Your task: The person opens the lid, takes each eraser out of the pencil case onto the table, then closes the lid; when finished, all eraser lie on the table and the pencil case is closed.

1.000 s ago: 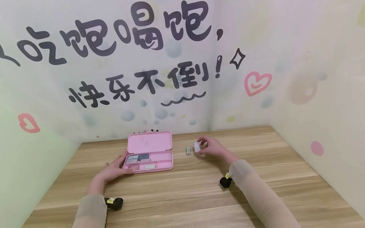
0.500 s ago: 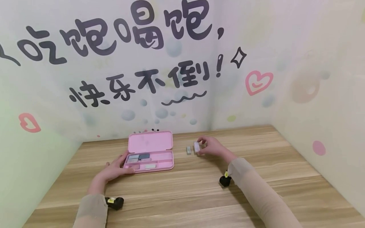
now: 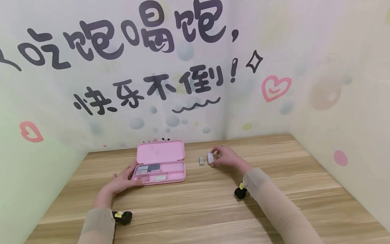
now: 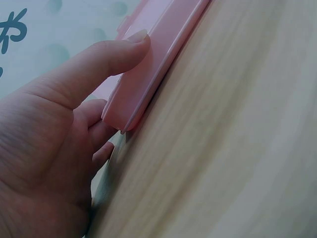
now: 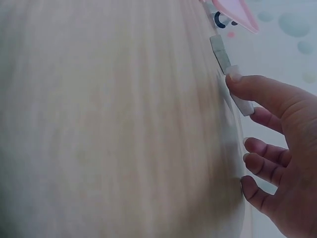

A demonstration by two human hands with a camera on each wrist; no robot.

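Note:
A pink hinged case point(image 3: 176, 176) lies on the table with its lid point(image 3: 160, 151) raised toward the wall. Its compartments hold several small blocks, among them a dark blue-grey block point(image 3: 154, 167) and a white block point(image 3: 160, 178). My left hand point(image 3: 120, 183) grips the case's left end, the thumb over the front wall and the other fingers around behind. Right of the case, my right hand point(image 3: 229, 157) pinches a pale, eraser-like block point(image 3: 210, 158) between thumb and index finger; the other fingers point(image 5: 267, 168) are loosely bent. Just left of that block lies a smaller grey block point(image 3: 201, 161).
The wooden table point(image 3: 182, 213) meets a printed wall point(image 3: 122, 132) right behind the case. A side wall point(image 3: 338, 135) stands along the right edge. A black wrist device point(image 3: 122, 217) sits at the left cuff, and another black device point(image 3: 240, 193) at the right.
Both hands stay in nearly the same place. The pale block in my right hand tips very slightly; the case and the grey block look unmoved.

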